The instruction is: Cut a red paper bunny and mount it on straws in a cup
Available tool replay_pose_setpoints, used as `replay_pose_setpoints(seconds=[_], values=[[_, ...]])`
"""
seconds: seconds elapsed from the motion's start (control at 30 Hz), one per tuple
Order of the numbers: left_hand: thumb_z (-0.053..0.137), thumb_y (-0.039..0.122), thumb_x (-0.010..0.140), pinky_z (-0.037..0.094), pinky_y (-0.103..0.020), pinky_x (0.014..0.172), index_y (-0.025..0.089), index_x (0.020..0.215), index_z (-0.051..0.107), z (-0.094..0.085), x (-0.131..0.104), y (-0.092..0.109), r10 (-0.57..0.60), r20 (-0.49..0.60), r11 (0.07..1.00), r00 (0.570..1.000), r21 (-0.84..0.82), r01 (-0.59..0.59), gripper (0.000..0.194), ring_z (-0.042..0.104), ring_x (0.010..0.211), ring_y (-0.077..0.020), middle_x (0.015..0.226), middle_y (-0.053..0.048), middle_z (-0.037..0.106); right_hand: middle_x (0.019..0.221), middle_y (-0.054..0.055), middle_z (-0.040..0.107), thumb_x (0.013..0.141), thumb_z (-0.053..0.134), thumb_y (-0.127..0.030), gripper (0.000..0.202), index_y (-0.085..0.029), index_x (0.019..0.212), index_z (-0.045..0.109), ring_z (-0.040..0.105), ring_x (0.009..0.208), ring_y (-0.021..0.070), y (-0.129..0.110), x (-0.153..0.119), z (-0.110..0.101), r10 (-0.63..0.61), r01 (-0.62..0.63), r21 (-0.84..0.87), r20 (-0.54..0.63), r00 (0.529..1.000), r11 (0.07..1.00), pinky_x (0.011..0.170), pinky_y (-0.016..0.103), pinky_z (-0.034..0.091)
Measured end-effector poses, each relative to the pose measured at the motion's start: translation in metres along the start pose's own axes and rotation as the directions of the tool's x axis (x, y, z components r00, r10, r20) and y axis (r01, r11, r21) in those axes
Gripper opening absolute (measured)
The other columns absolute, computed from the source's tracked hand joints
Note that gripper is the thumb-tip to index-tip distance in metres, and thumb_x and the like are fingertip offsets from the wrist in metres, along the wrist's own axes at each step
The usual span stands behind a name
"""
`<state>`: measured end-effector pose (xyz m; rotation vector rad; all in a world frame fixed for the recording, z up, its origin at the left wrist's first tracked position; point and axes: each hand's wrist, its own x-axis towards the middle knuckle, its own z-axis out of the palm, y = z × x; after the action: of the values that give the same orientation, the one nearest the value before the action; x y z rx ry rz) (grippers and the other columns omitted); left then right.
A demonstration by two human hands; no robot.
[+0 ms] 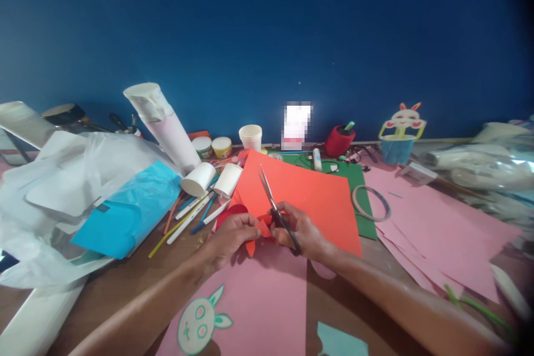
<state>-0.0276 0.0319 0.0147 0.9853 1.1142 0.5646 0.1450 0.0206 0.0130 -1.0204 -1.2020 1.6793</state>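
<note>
L hand [233, 233] has thumb + fingertips closed on a small orange paper cutout [264, 228], held up just above the near edge of the big orange sheet [317, 194]. R hand [303, 232] is wrapped around black-handled scissors [269, 190], w/ its thumb + fingertips right by the cutout's R side; prob. pinching it too, but the overlap's blurry, can't be sure.

Key relation: cutout sits btwn the two hands, L fingertips at its L side, R fingertips nearest its other side. Scissors' long axis runs from handles at the R palm up + away, leaning a bit L, so blade tips point over the orange sheet, past the cutout, not at it. A pointed orange tab [250, 248] hangs below the L fingertips, tip toward the person.

Pink sheet [271, 300] lies under/nearer than the hands, bunny-face drawing [196, 325] at its near L. White paper cups [198, 179] + markers [189, 219] are L of the orange sheet; green sheet [367, 217] shows at its R.
</note>
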Motion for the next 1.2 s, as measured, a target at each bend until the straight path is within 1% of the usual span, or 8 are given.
replay_pose_setpoints(seconds=[0.23,0.4,0.53,0.67,0.77,0.93,1.0,1.2], values=[[0.064,0.026,0.063,0.034,-0.016,0.034,0.013,0.061,0.055,0.007,-0.005,0.006,-0.016,0.018,0.999,1.000,-0.031,0.017,0.016,0.044,0.036,-0.0048,0.048,0.004,0.050,0.059,-0.006,0.049,0.059,0.071,-0.026,0.036,-0.017,0.083,0.046,0.042,0.050,0.0061,-0.005,-0.001,0.003,-0.005,0.004,-0.035,-0.011,1.000,0.999,0.046,0.019,0.034],[0.060,0.024,0.065,0.031,-0.017,0.033,0.014,0.057,0.051,0.000,-0.002,0.008,0.014,-0.042,0.995,0.999,-0.095,-0.018,0.015,0.045,0.034,-0.0061,0.047,0.003,0.053,0.061,-0.005,0.047,0.070,0.064,-0.042,0.036,-0.018,0.089,0.046,0.044,0.049,0.0069,0.001,-0.001,-0.006,-0.001,0.003,-0.117,0.018,1.000,0.993,0.045,0.019,0.035],[0.059,0.024,0.066,0.043,-0.020,0.042,0.013,0.068,0.055,-0.006,-0.002,0.016,0.013,-0.166,0.984,0.986,-0.175,-0.043,0.012,0.058,0.048,-0.0117,0.057,-0.001,0.061,0.064,-0.004,0.047,0.076,0.057,-0.048,0.036,-0.018,0.092,0.045,0.047,0.057,0.0084,0.002,-0.005,-0.009,-0.018,0.035,-0.129,0.131,0.991,0.991,0.052,0.020,0.039],[0.059,0.022,0.066,0.048,-0.025,0.052,0.014,0.071,0.054,-0.007,-0.006,0.023,0.025,-0.274,0.972,0.961,-0.218,-0.088,0.011,0.063,0.057,-0.0143,0.068,-0.002,0.066,0.064,-0.004,0.045,0.077,0.055,-0.049,0.035,-0.018,0.090,0.046,0.047,0.056,0.0082,0.000,-0.010,-0.006,0.022,0.006,-0.148,0.185,0.983,0.989,0.053,0.021,0.040],[0.060,0.021,0.066,0.051,-0.029,0.059,0.014,0.071,0.052,-0.005,-0.009,0.024,0.043,-0.273,0.953,0.961,-0.276,-0.121,0.011,0.064,0.061,-0.0157,0.068,-0.002,0.066,0.065,-0.004,0.046,0.076,0.055,-0.049,0.034,-0.018,0.088,0.046,0.046,0.054,0.0079,-0.003,-0.013,-0.002,0.059,-0.028,-0.166,0.187,0.981,0.986,0.053,0.021,0.040],[0.059,0.021,0.067,0.051,-0.031,0.060,0.013,0.074,0.056,-0.001,-0.012,0.025,0.130,-0.252,0.939,0.959,-0.279,-0.201,0.011,0.062,0.061,-0.0162,0.068,-0.003,0.066,0.063,-0.004,0.047,0.073,0.059,-0.049,0.037,-0.018,0.088,0.047,0.046,0.053,0.0081,-0.006,-0.015,0.003,0.094,-0.047,-0.218,0.208,0.974,0.975,0.051,0.021,0.040],[0.059,0.022,0.067,0.050,-0.031,0.061,0.013,0.073,0.058,0.000,-0.012,0.025,0.164,-0.247,0.934,0.955,-0.272,-0.231,0.011,0.062,0.061,-0.0158,0.065,-0.002,0.065,0.063,-0.004,0.047,0.073,0.059,-0.049,0.036,-0.018,0.089,0.047,0.045,0.052,0.0079,-0.004,-0.015,0.003,0.088,-0.039,-0.231,0.207,0.974,0.972,0.051,0.021,0.040],[0.061,0.023,0.065,0.049,-0.029,0.061,0.013,0.068,0.060,0.001,-0.011,0.024,0.173,-0.241,0.932,0.955,-0.274,-0.238,0.010,0.061,0.060,-0.0156,0.064,-0.002,0.065,0.062,-0.004,0.048,0.075,0.058,-0.044,0.033,-0.019,0.094,0.049,0.045,0.052,0.0078,0.002,-0.015,0.002,0.050,0.004,-0.250,0.210,0.976,0.968,0.049,0.021,0.040]])
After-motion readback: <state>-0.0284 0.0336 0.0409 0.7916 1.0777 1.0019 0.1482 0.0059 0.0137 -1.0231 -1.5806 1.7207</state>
